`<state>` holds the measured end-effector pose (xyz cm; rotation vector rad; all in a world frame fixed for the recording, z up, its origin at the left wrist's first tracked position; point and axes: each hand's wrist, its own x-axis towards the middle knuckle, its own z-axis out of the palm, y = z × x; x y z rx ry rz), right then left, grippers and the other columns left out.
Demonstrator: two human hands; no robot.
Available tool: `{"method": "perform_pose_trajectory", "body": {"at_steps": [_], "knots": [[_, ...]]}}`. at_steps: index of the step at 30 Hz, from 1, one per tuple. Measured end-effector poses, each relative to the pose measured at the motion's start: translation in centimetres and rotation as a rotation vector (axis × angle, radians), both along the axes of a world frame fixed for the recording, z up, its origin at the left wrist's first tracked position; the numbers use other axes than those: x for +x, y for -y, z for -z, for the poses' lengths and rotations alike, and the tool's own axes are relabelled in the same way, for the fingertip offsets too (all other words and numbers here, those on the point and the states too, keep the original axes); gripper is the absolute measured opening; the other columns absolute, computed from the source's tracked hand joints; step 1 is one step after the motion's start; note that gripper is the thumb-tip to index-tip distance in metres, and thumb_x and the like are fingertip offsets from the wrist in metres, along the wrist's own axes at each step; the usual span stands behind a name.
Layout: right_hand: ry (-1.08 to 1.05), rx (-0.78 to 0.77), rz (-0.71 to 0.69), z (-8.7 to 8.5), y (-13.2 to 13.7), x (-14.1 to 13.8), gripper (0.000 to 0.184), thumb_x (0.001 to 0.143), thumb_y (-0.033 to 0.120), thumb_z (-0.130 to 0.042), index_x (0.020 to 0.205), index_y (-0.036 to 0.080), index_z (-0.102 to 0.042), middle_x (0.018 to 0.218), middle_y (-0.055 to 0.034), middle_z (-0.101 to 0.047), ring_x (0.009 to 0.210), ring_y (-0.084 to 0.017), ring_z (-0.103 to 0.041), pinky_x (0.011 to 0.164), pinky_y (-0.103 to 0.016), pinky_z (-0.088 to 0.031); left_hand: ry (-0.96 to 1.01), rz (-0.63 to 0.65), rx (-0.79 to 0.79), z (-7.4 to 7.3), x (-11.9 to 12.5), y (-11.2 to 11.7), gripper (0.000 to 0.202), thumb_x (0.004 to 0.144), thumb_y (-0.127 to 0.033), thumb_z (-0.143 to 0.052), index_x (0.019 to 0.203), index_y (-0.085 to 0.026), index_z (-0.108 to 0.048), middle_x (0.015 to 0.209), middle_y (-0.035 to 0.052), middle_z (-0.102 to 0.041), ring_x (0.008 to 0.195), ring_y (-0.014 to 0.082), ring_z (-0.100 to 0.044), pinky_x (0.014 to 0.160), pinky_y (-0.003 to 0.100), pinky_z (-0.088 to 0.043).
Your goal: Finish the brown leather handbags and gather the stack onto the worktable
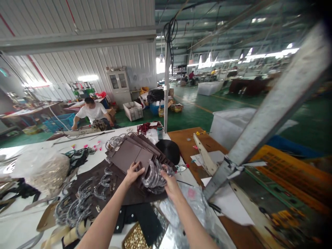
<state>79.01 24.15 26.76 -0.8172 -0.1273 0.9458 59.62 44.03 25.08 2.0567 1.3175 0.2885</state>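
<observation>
A stack of brown flat panels (pixel 131 152), seemingly leather or fabric, lies fanned out on the white table in front of me. My left hand (pixel 134 173) rests on the top panel with its fingers spread. Beside it, my right hand (pixel 168 179) is closed around a bunch of curved, plastic-wrapped handles (pixel 153 178) at the stack's near right edge. More wrapped handles (pixel 83 197) lie to the left on brown material, with small metal buckles among them. Part of the right fingers is hidden behind the plastic.
Nearby are a box of gold-coloured metal pieces (pixel 136 238), a clear bag of small parts (pixel 48 169) and a black roll (pixel 168 151). A slanted metal post (pixel 249 138) rises at the right. Across the table a person (pixel 93 112) sits working.
</observation>
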Motion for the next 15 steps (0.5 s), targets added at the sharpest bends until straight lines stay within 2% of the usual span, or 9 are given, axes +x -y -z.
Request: {"method": "perform_pose_trajectory", "body": {"at_steps": [3,5,6,9,12,15], "knots": [[-0.088,-0.064,-0.045,2.2,1.8,2.0,0.081,0.059,0.047,-0.115,0.127,0.024,-0.079,0.121,-0.0058,-0.088,0.114,-0.034,-0.082,0.102,-0.049,-0.066,-0.025,0.045,-0.034,-0.1,2.0,0.0,0.095,0.083,-0.091,-0.075,0.164,-0.043,-0.064,0.190,0.0048,-0.036,0.175,0.0509,-0.026,0.139,0.073,-0.026],[-0.096,-0.084,-0.097,3.6,3.3,2.5,0.076,0.063,0.048,-0.114,0.126,0.023,-0.080,0.127,-0.0088,-0.087,0.118,-0.034,-0.081,0.104,-0.049,-0.066,-0.026,0.037,-0.029,-0.1,3.0,0.1,0.089,0.087,-0.096,-0.066,0.163,-0.048,-0.064,0.190,0.0015,-0.036,0.175,0.0526,-0.021,0.135,0.085,-0.019],[-0.089,-0.089,-0.111,4.1,4.0,2.5,0.074,0.065,0.051,-0.113,0.125,0.023,-0.080,0.128,-0.0099,-0.086,0.120,-0.035,-0.081,0.106,-0.050,-0.066,-0.018,0.028,-0.021,-0.2,3.3,0.0,0.087,0.090,-0.096,-0.061,0.163,-0.049,-0.064,0.190,0.0009,-0.037,0.175,0.0525,-0.021,0.134,0.087,-0.017],[-0.090,-0.148,-0.122,4.6,5.3,2.5,0.079,0.067,0.066,-0.109,0.125,0.023,-0.080,0.126,-0.0107,-0.086,0.120,-0.034,-0.080,0.106,-0.048,-0.065,0.027,0.004,0.005,-0.6,2.9,-0.6,0.083,0.094,-0.094,-0.056,0.158,-0.044,-0.068,0.185,0.0038,-0.046,0.172,0.0505,-0.030,0.135,0.084,-0.020],[-0.087,-0.241,-0.183,5.0,5.8,2.9,0.086,0.065,0.075,-0.107,0.125,0.021,-0.079,0.120,-0.0120,-0.086,0.120,-0.033,-0.078,0.104,-0.046,-0.065,0.084,-0.012,0.027,-1.3,1.3,-0.9,0.078,0.098,-0.088,-0.056,0.151,-0.034,-0.074,0.175,0.0097,-0.059,0.165,0.0464,-0.044,0.136,0.073,-0.030],[-0.071,-0.314,-0.209,5.9,6.6,3.2,0.087,0.063,0.079,-0.105,0.123,0.021,-0.078,0.123,-0.0125,-0.084,0.127,-0.034,-0.075,0.103,-0.044,-0.064,0.144,0.000,0.054,-2.0,-0.3,-0.6,0.079,0.093,-0.085,-0.067,0.144,-0.025,-0.078,0.170,0.0143,-0.064,0.163,0.0436,-0.050,0.136,0.060,-0.039]]}}
